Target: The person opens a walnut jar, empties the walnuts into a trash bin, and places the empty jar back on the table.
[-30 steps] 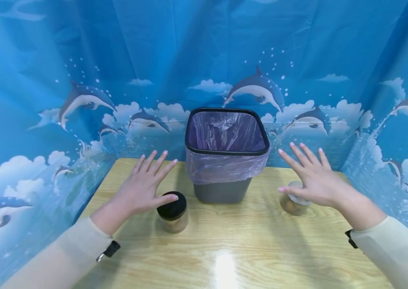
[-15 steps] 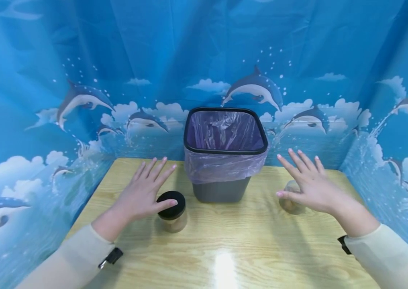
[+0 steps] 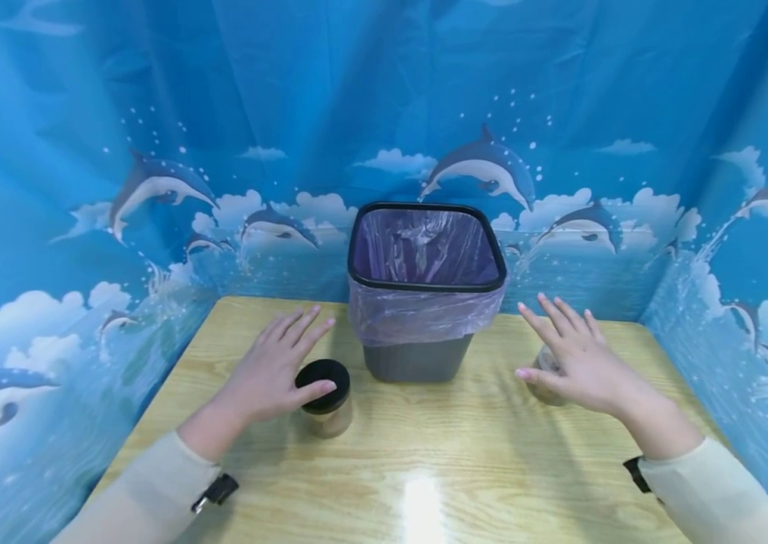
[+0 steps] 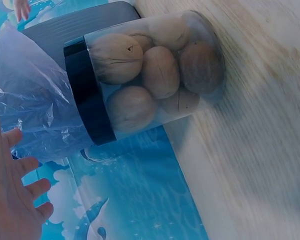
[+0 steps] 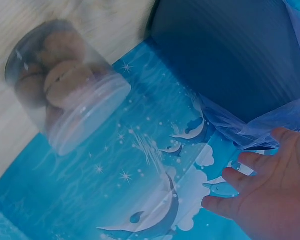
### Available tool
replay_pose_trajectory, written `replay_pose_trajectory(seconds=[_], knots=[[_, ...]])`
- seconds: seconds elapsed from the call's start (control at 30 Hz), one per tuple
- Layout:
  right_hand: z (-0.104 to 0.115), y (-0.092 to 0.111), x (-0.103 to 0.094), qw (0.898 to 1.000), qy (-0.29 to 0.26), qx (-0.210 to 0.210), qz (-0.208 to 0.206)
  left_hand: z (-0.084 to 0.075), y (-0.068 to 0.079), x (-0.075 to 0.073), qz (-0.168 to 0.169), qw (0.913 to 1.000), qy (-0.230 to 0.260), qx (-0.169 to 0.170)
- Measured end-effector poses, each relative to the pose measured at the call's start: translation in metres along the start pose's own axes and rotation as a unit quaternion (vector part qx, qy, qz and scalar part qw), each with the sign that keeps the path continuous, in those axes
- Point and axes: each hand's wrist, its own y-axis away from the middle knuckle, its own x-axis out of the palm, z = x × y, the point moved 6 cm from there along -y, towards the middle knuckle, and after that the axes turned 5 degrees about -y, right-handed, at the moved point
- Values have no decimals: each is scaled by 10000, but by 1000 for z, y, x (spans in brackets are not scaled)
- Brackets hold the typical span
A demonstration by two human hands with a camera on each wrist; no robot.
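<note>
My left hand point(image 3: 255, 381) hovers with fingers spread, its thumb overlapping the black lid point(image 3: 319, 372) of a clear jar in the head view. In the left wrist view that jar point(image 4: 160, 72) holds several round brown things like walnuts, and the hand is apart from it. To the right, my right hand point(image 3: 588, 370) is held up with spread fingers, partly hiding a second clear jar point(image 3: 543, 391). The right wrist view shows this jar point(image 5: 65, 85) with a pale see-through lid and similar brown contents; no finger touches it. Both hands hold nothing.
Between the jars, at the back of the wooden table point(image 3: 438, 446), stands a grey trash bin point(image 3: 418, 361). A translucent purple bag point(image 3: 425, 313) lines it, under a black rim. A blue dolphin-print curtain point(image 3: 329, 136) encloses the back and sides.
Both hands have come lower and nearer in the head view. The right hand has also shifted slightly left. Jars and bin stay where they were.
</note>
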Motion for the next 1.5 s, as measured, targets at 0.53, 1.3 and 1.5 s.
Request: replay_pose_trajectory(seconds=[0.53, 1.3, 1.5], knots=[[-1, 3, 17, 9988, -401, -136, -244, 1, 8, 17, 33, 9984, 470, -312], [7, -1, 42, 9920, -925, -359, -779, -4, 9, 30, 30, 9940, 911, -608], [10, -1, 46, 9885, -1047, -492, -975, -3, 9, 33, -9, 9898, 1170, -810]])
